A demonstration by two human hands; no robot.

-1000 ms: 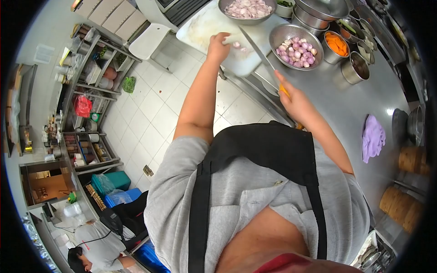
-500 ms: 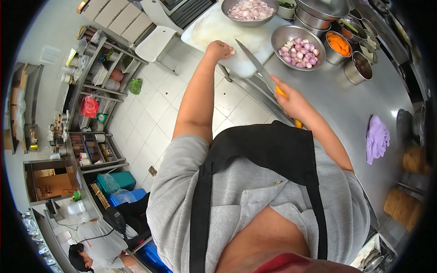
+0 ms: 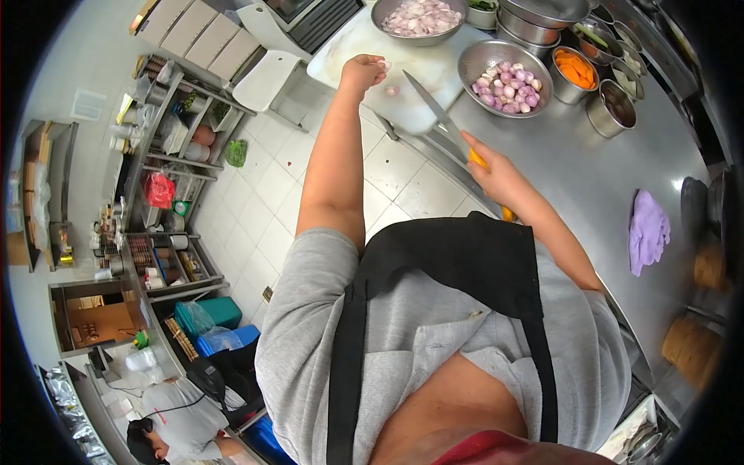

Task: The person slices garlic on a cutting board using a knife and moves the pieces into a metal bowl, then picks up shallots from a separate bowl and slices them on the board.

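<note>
My right hand (image 3: 496,174) is wrapped round the orange handle of a large knife (image 3: 434,105), whose blade points up and left over the white cutting board (image 3: 341,58). Above the board my left hand (image 3: 363,74) pinches a small pale shallot piece (image 3: 383,67). Another pinkish shallot piece (image 3: 391,91) lies on the board between hand and blade. At the board's far edge stands a metal bowl of peeled, cut shallots (image 3: 421,17). A perforated metal bowl of whole purple shallots (image 3: 508,89) is to the right of the knife.
Metal containers, one with orange carrot pieces (image 3: 575,70) and one with dark contents (image 3: 611,110), stand on the steel counter (image 3: 573,163). A purple cloth (image 3: 649,231) lies farther right. A white chair (image 3: 266,80) is beyond the board. Another person (image 3: 186,418) is at lower left.
My left hand has moved slightly up and left, away from the blade. A shallot piece now shows on the board below it. The right hand keeps its grip on the knife.
</note>
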